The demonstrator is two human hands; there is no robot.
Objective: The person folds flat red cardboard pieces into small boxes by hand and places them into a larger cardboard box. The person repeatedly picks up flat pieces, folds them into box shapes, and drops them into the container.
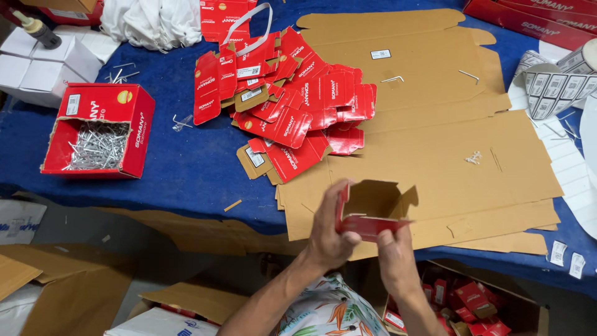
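Observation:
Both my hands hold a small red carton (367, 211) with a brown inside, its flaps open toward the table. My left hand (328, 233) grips its left side, thumb on the near red edge. My right hand (396, 255) pinches the near right flap from below. The carton hovers over the front edge of a large flattened brown cardboard sheet (448, 143). A heap of flat, unfolded red cartons (292, 93) lies beyond it on the blue table cover (180, 162).
An open red box of metal nails (98, 134) sits at the left, with white boxes (37, 62) behind it. Label sheets (553, 87) lie at the right. Below the table stand brown cardboard boxes (56, 292) and a box of folded red cartons (472, 298).

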